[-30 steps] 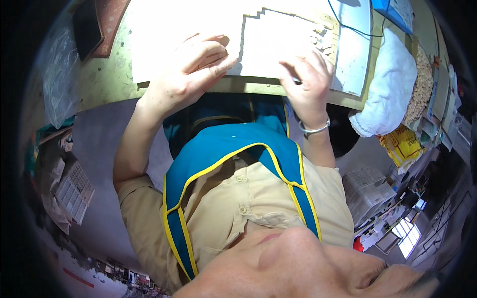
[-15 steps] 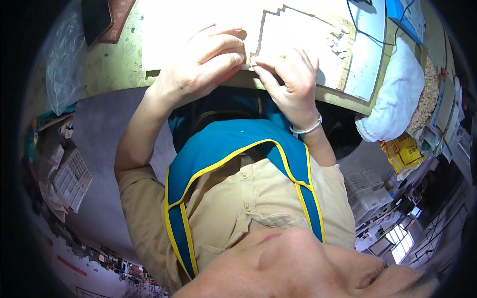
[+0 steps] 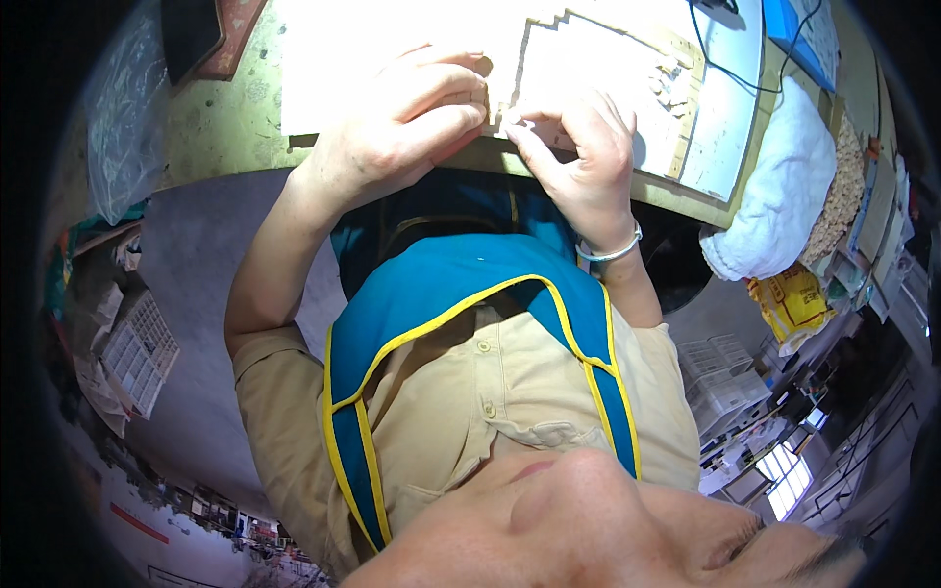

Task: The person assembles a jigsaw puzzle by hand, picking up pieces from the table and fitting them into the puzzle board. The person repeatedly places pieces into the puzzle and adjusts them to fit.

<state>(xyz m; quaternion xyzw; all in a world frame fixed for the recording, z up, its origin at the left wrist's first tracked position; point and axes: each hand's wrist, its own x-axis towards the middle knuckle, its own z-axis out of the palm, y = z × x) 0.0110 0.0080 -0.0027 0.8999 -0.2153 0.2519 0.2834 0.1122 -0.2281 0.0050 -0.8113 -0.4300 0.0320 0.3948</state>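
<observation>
My left hand [image 3: 417,113] rests at the near edge of the brightly lit white board [image 3: 392,24], its fingers curled and closed. Whatever its fingertips hold, if anything, is lost in the glare. Just to its right, my right hand [image 3: 588,142] pinches a small pale piece [image 3: 513,118] between thumb and forefinger; the glare hides its exact kind. Beyond the hands, tan strips [image 3: 683,108] with a stepped outline frame a bright white area. Several small pale chips [image 3: 667,83] lie inside the right-hand strip.
A white cloth bundle [image 3: 774,181] hangs over the table's right edge, beside a yellow bag [image 3: 792,304]. A black cable [image 3: 730,73] and a blue box [image 3: 799,39] are at the far right. Clear plastic [image 3: 127,127] and a dark red board [image 3: 230,44] lie at the left.
My right hand has shifted slightly right and its thumb and forefinger form a rounder pinch. The left hand has barely moved.
</observation>
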